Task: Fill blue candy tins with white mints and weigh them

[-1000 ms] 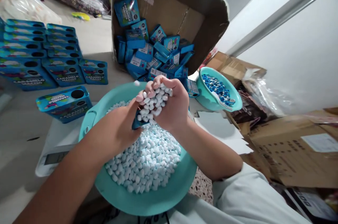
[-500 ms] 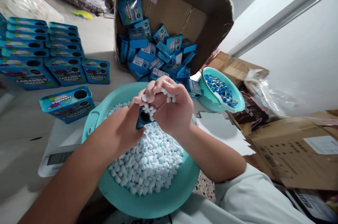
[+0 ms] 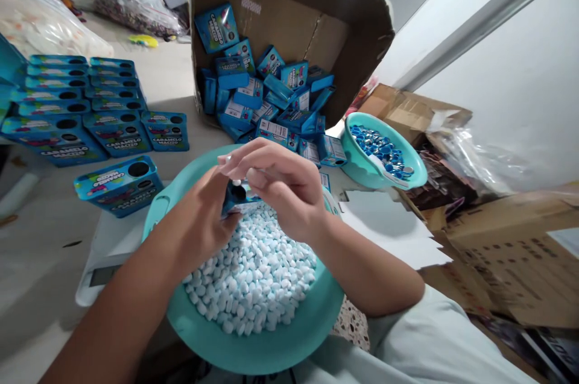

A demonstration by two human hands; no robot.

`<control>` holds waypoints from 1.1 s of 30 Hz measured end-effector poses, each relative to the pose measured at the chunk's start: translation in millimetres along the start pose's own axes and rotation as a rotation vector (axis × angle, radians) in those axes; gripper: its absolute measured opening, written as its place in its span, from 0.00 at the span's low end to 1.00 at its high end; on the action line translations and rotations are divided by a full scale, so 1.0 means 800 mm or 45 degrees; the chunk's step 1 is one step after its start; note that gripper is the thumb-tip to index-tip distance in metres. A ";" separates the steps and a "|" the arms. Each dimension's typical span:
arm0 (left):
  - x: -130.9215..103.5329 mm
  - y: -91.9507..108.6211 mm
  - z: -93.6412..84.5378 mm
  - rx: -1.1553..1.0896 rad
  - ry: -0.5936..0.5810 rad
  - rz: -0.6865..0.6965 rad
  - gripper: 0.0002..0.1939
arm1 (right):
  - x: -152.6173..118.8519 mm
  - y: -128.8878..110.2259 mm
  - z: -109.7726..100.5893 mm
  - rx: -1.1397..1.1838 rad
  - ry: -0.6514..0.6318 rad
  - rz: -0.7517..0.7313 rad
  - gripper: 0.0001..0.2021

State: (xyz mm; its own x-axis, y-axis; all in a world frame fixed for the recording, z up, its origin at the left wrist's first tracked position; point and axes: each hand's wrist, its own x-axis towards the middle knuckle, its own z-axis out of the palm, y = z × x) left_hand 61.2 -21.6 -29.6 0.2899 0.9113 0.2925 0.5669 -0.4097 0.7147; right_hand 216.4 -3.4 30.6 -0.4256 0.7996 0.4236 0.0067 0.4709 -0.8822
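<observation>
Resting in left hand (image 3: 208, 208): box (image 3: 230, 203)

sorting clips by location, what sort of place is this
Probably a small candy-packing workspace, perhaps in a home or shop: a teal basin of white candies, rows of blue "Caramelo Macizo" boxes beside it, and a digital scale on the table.

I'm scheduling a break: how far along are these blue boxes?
Likely done: the upright rows of blue printed cartons, though their contents are hidden.
In hand: the left hand holds a blue carton, the right hand at its opening.
Apparently left: loose blue cartons in the brown cardboard box, and many white candies in the turquoise plastic basin.
</observation>
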 end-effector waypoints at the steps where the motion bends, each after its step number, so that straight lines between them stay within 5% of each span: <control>1: 0.001 0.001 -0.002 -0.025 0.008 -0.030 0.26 | 0.000 0.000 -0.004 -0.111 0.010 -0.035 0.09; 5: 0.003 0.005 -0.012 -0.204 0.066 -0.265 0.20 | 0.003 0.007 -0.028 -0.474 0.058 -0.060 0.06; 12: 0.008 -0.005 -0.013 -0.560 0.286 -0.431 0.37 | 0.005 0.014 -0.044 -0.554 -0.016 0.051 0.05; 19: 0.007 -0.005 -0.013 -0.387 0.402 -0.344 0.45 | 0.004 0.020 -0.037 -0.613 -0.009 0.041 0.03; 33: -0.003 0.002 -0.016 0.022 0.318 -0.002 0.23 | 0.002 0.028 -0.031 -0.314 0.046 -0.052 0.06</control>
State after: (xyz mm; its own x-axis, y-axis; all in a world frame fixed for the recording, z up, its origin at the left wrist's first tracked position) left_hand 51.3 -23.5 -20.9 0.0906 0.8931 0.4406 0.5812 -0.4067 0.7048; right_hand 238.4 17.4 16.4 -0.3976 0.7888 0.4688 0.2126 0.5762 -0.7892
